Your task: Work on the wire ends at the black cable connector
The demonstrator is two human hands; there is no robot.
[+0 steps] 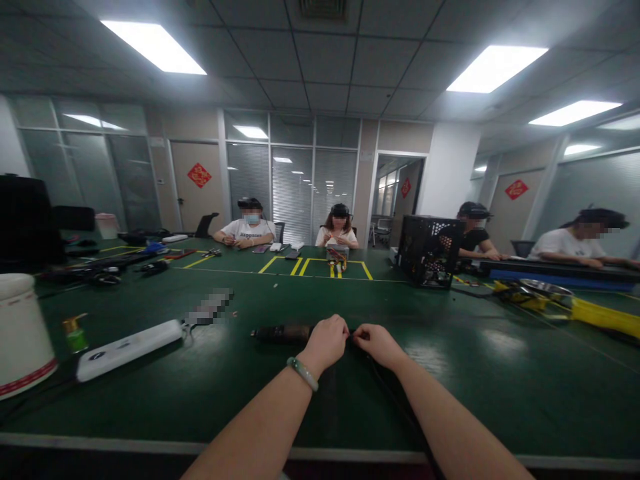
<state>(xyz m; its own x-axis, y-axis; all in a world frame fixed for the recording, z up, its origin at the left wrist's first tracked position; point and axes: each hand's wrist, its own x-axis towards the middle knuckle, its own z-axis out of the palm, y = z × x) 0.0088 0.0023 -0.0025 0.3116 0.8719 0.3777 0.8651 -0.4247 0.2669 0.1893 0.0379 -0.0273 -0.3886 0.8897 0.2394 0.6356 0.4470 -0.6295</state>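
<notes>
A dark corded electric screwdriver (283,333) lies across the green table in front of me, its narrow tip pointing left. My left hand (326,341) is closed around its rear end and covers that part. Just right of it, my right hand (379,344) pinches the cord near where it meets the tool; the exact contact is hidden by the fingers. From under the right hand, the black cord (393,397) runs down over the table's near edge. The fingertips of both hands are close together but apart.
Left of the tool lie a white power strip (130,348), a small green bottle (75,335) and a white canister (23,337). An open black computer case (431,252) stands at back right, near yellow strapping (600,315). Several people sit around the table.
</notes>
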